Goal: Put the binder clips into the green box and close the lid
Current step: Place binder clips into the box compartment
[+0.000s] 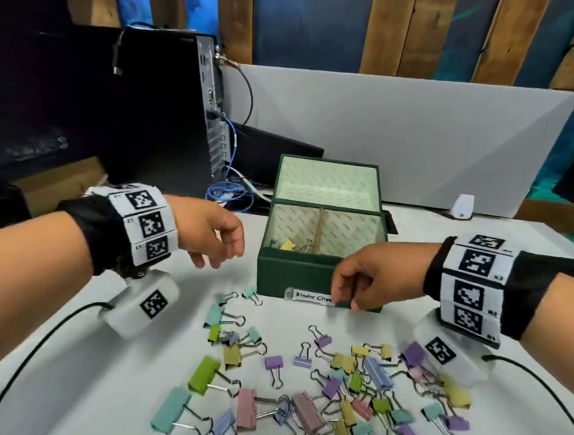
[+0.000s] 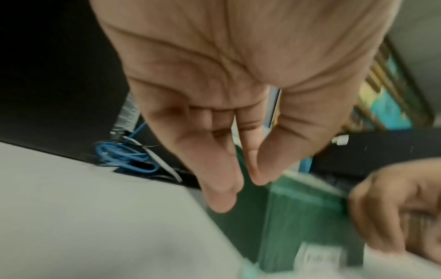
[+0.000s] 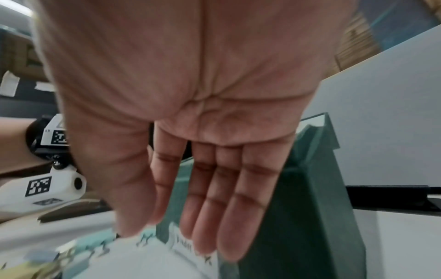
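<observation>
Both hands, left [image 1: 214,234] and right [image 1: 365,278], were loose & empty; clips [image 1: 330,389] lay at 6 o'clock, nearer the right, box [image 1: 294,276] between them.

Head view bright, sharp, edges bowed; both wrist views motion-blurred.

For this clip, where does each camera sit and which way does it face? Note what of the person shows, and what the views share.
Head: worn on the head, looking forward and down at the green box, scattered binder clips and both forearms.
Left wrist: looks along the left hand toward the box's corner; the other hand shows at right.
Right wrist: looks along the right hand at the box front.
Shared: all three show the box.
</observation>
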A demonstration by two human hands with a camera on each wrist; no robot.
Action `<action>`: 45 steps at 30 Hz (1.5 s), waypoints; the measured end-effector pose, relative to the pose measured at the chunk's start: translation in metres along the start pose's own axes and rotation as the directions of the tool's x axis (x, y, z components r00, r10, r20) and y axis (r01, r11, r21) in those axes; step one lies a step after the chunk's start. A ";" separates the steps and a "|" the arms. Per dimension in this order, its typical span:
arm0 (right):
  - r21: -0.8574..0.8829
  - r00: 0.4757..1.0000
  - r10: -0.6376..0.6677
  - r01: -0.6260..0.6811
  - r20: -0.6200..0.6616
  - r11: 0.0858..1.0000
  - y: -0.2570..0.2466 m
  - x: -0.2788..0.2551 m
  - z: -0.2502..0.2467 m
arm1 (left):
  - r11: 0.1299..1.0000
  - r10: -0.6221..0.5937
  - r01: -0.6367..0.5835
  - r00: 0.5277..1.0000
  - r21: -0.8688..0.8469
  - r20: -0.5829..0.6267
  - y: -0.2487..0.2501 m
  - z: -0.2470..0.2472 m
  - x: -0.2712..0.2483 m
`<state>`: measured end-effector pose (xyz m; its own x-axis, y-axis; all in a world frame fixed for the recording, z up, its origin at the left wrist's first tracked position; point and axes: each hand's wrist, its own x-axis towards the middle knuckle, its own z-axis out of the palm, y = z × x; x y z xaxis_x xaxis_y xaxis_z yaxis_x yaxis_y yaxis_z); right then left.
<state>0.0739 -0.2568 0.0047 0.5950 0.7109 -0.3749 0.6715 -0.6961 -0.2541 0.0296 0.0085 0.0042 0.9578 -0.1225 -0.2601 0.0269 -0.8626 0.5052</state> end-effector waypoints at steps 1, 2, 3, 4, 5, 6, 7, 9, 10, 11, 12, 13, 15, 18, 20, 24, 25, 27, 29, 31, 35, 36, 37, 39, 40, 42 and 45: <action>-0.025 0.999 0.008 -0.007 0.053 1.000 -0.004 0.005 0.004 | 0.993 -0.064 0.060 0.997 0.104 0.041 -0.009 0.004 -0.006; -0.053 0.995 0.017 -0.011 0.100 0.999 -0.007 0.009 0.007 | 0.971 -0.115 0.096 0.990 0.219 0.079 -0.016 0.010 -0.009; -0.082 0.990 0.018 -0.006 0.143 0.997 -0.012 0.012 0.011 | 0.937 -0.151 0.108 0.983 0.331 0.107 -0.022 0.016 -0.011; -0.107 0.984 0.021 -0.002 0.176 0.994 -0.017 0.014 0.015 | 0.905 -0.165 0.101 0.979 0.414 0.122 -0.026 0.023 -0.011; -0.121 0.979 0.019 0.006 0.201 0.993 -0.021 0.016 0.019 | 0.886 -0.166 0.092 0.978 0.454 0.126 -0.028 0.029 -0.010; -0.121 0.976 0.016 0.011 0.217 0.993 -0.026 0.017 0.022 | 0.887 -0.158 0.086 0.980 0.454 0.123 -0.028 0.034 -0.011; -0.113 0.975 0.010 0.016 0.224 0.993 -0.031 0.018 0.024 | 0.897 -0.139 0.073 0.983 0.437 0.120 -0.025 0.037 -0.011; -0.137 0.974 -0.012 0.044 0.225 0.990 -0.040 0.018 0.026 | 0.914 -0.086 0.023 0.987 0.404 0.138 -0.019 0.042 -0.011; -0.166 0.974 -0.025 0.064 0.225 0.984 -0.044 0.019 0.027 | 0.912 -0.062 -0.009 0.985 0.410 0.160 -0.016 0.044 -0.012; -0.194 0.975 -0.037 0.081 0.221 0.978 -0.047 0.020 0.029 | 0.906 -0.038 -0.041 0.983 0.422 0.178 -0.013 0.046 -0.013; -0.215 0.976 -0.053 0.099 0.210 0.971 -0.051 0.022 0.030 | 0.897 -0.018 -0.068 0.982 0.437 0.190 -0.012 0.048 -0.014; -0.232 0.978 -0.071 0.117 0.197 0.966 -0.055 0.024 0.031 | 0.894 0.003 -0.090 0.981 0.440 0.194 -0.012 0.050 -0.015; -0.246 0.978 -0.125 0.165 0.169 0.955 -0.063 0.030 0.034 | 0.904 0.029 -0.105 0.982 0.415 0.186 -0.013 0.052 -0.016; -0.248 0.966 -0.220 0.249 0.137 0.936 -0.077 0.040 0.039 | 0.921 0.042 -0.097 0.987 0.377 0.152 -0.019 0.054 -0.016; -0.232 0.951 -0.280 0.304 0.134 0.924 -0.086 0.045 0.043 | 0.927 0.048 -0.095 0.989 0.363 0.137 -0.022 0.056 -0.015; -0.254 0.935 -0.315 0.347 0.162 0.903 -0.097 0.054 0.049 | 0.931 0.022 -0.081 0.986 0.355 0.166 -0.026 0.057 -0.015; -0.271 0.935 -0.313 0.349 0.166 0.897 -0.098 0.056 0.050 | 0.931 0.013 -0.075 0.985 0.358 0.172 -0.027 0.057 -0.014; -0.303 0.940 -0.299 0.337 0.165 0.892 -0.098 0.058 0.050 | 0.931 -0.001 -0.062 0.985 0.359 0.173 -0.028 0.057 -0.014; -0.339 0.947 -0.276 0.317 0.164 0.886 -0.097 0.058 0.051 | 0.937 -0.002 -0.056 0.986 0.344 0.165 -0.031 0.057 -0.013; -0.351 0.951 -0.258 0.304 0.172 0.885 -0.095 0.058 0.052 | 0.944 0.005 -0.059 0.986 0.325 0.164 -0.032 0.056 -0.013; -0.297 0.966 -0.193 0.238 0.173 0.925 -0.090 0.053 0.046 | 0.960 0.031 -0.064 0.992 0.273 0.123 -0.032 0.050 -0.014; -0.271 0.970 -0.183 0.221 0.158 0.937 -0.088 0.051 0.042 | 0.963 0.040 -0.066 0.994 0.262 0.104 -0.032 0.048 -0.015; -0.235 0.974 -0.177 0.206 0.139 0.950 -0.085 0.048 0.037 | 0.965 0.051 -0.072 0.995 0.252 0.087 -0.031 0.045 -0.016; -0.146 0.983 -0.150 0.164 0.102 0.976 -0.076 0.044 0.027 | 0.965 0.079 -0.091 0.995 0.246 0.059 -0.029 0.039 -0.018; -0.105 0.988 -0.126 0.135 0.093 0.985 -0.071 0.041 0.022 | 0.964 0.096 -0.104 0.994 0.244 0.047 -0.027 0.037 -0.020; -0.046 0.993 -0.086 0.090 0.081 0.995 -0.061 0.035 0.013 | 0.964 0.141 -0.136 0.990 0.230 -0.003 -0.023 0.031 -0.021; -0.050 0.998 -0.052 0.050 -0.019 0.997 -0.057 0.025 -0.002 | 0.963 0.214 -0.184 0.966 0.197 -0.143 -0.015 0.020 -0.020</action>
<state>0.0511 -0.1993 0.0114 0.5679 0.7476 -0.3443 0.7221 -0.6533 -0.2274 0.0040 0.0142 -0.0148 0.9722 -0.2328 -0.0253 -0.2070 -0.9047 0.3725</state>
